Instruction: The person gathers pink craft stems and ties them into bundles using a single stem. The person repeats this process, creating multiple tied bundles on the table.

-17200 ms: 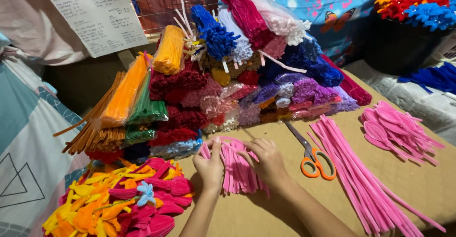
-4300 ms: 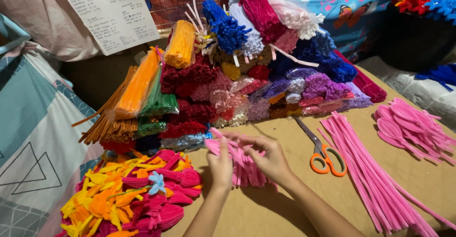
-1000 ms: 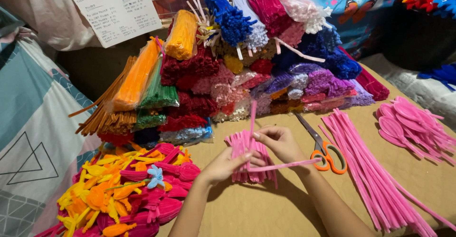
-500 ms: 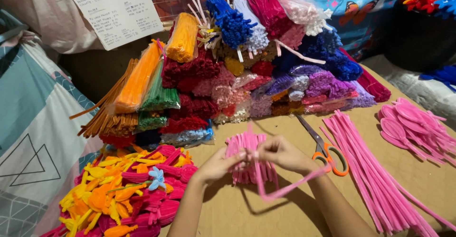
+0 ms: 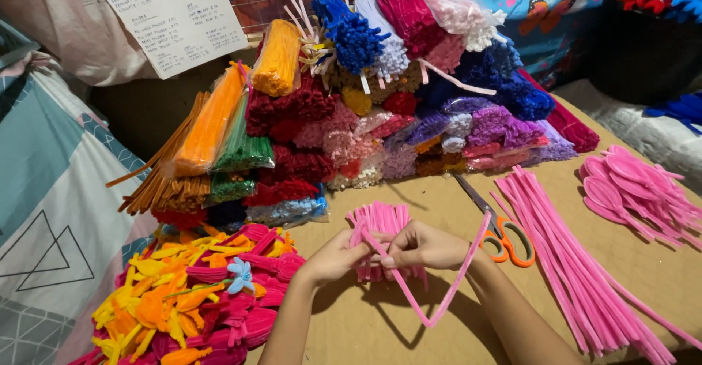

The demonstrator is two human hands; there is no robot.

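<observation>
A view from above of a person's two bare hands at work over a brown cardboard-coloured tabletop (image 5: pixel 380 336). The left hand (image 5: pixel 333 257) and the right hand (image 5: pixel 424 246) meet near the middle of the scene, fingertips pinched shut on a small bundle of short, folded pink fuzzy craft stems (image 5: pixel 384 226). The bundle stands roughly upright between the two hands, its looped tops fanning out on the far side of the fingers. One long pink fuzzy stem (image 5: pixel 439 295) runs from the pinched spot down towards the near edge, bends sharply into a V, and rises again to the right, crossing above the right wrist.

Just to the right of the right hand lie scissors with orange handles (image 5: pixel 504 237), blades pointing to the far left. Further right, a loose sheaf of long straight pink stems (image 5: pixel 578 262) stretches diagonally from the far middle to the near right corner. At the right edge rests a heap of pink stems bent into oval petal loops (image 5: pixel 632 189).

At the near left lies a mound of finished yellow, orange and magenta looped shapes (image 5: pixel 190 299), with one small light blue flower (image 5: pixel 240 277) on top. On the far side of the hands rises a tall stack of bagged fuzzy stems in many colours (image 5: pixel 351 116): orange, green, dark red, blue, purple and pink. A white handwritten paper sheet (image 5: pixel 172 10) hangs at the far left.
</observation>
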